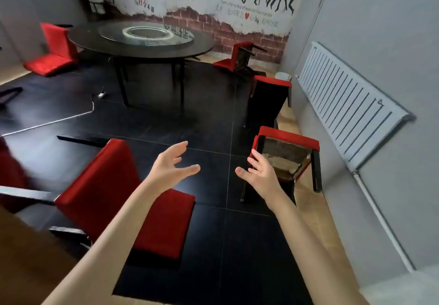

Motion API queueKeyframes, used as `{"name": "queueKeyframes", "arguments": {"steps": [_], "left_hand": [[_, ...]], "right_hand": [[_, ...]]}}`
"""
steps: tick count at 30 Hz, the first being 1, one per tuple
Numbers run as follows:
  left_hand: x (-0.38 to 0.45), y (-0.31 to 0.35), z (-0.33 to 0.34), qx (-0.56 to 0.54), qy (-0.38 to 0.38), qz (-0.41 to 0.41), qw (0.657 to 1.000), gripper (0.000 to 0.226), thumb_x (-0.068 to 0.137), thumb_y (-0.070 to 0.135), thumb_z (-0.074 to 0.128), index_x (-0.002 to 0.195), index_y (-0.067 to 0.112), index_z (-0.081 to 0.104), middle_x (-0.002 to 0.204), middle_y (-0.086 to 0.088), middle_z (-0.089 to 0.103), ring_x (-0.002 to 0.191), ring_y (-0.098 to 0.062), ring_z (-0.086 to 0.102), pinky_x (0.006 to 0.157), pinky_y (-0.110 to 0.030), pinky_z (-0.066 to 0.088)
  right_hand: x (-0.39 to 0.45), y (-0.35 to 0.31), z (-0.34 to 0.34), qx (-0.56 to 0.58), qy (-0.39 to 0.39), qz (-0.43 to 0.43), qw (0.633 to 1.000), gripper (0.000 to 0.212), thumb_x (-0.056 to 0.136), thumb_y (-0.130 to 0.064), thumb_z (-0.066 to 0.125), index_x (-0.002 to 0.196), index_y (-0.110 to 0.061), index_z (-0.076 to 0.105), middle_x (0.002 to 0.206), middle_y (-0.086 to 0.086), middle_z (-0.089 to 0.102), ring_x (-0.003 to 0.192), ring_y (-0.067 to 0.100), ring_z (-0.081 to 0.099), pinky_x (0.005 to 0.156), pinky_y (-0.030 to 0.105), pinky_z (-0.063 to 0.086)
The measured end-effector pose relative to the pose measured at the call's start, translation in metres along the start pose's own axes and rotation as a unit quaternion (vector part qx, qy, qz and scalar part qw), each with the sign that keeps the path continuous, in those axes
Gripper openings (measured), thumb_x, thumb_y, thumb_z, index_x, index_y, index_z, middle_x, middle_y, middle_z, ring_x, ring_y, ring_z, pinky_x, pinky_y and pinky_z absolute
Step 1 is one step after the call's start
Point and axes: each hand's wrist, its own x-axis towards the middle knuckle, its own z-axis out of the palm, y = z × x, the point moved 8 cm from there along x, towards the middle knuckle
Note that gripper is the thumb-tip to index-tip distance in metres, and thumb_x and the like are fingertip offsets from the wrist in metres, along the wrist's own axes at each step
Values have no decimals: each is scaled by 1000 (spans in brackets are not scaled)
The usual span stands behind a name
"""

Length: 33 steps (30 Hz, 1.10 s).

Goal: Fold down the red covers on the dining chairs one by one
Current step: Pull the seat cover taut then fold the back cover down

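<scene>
Both my hands are stretched out in front of me over the dark floor, holding nothing. My left hand (pixel 169 167) has its fingers spread, above the red-covered chair (pixel 123 198) lying tipped over at lower left. My right hand (pixel 259 174) is open too, just left of a tipped chair (pixel 288 160) whose red cover rims the seat's bare underside. Further back on the right stand another tipped chair with a red cover edge (pixel 272 95) and a third one (pixel 237 57) near the wall. A red-covered chair (pixel 55 50) lies at far left.
A round black table (pixel 142 43) with a glass turntable stands at the back. A white radiator (pixel 344 105) runs along the right wall. A white cable and plug (pixel 101 95) lie on the floor. A small white bin (pixel 283 76) sits by the radiator.
</scene>
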Motion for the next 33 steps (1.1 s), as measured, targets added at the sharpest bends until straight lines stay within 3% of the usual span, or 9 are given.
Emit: {"name": "queueKeyframes", "arguments": {"steps": [7,16,24,33], "left_hand": [[76,-3,12,3,81,-19,996,79,75,21,81,144,27,41,145,1,46,130,-20,46,101,-33,41],[183,-36,-18,-13,158,-59,986,76,73,20,82,140,28,46,141,0,50,127,-21,49,106,-40,43],[315,-45,-66,-32,182,-55,981,76,74,16,82,140,26,46,140,-1,51,127,-21,50,100,-31,42],[452,-59,-107,-15,183,-64,981,76,74,19,82,140,29,46,140,1,51,125,-18,50,100,-30,41]], "right_hand": [[109,3,-25,-15,-61,-7,998,88,80,-33,76,152,-22,25,155,8,33,140,30,34,105,36,35],[254,-7,5,-10,-135,-8,991,87,81,-31,76,152,-22,26,154,9,34,140,29,36,105,36,36],[397,-45,47,-19,-156,-12,987,86,83,-29,75,152,-23,26,155,8,34,140,30,35,104,35,36],[544,-70,82,-31,-180,-12,983,86,83,-28,76,152,-25,25,155,7,34,140,30,35,106,38,36]]}}
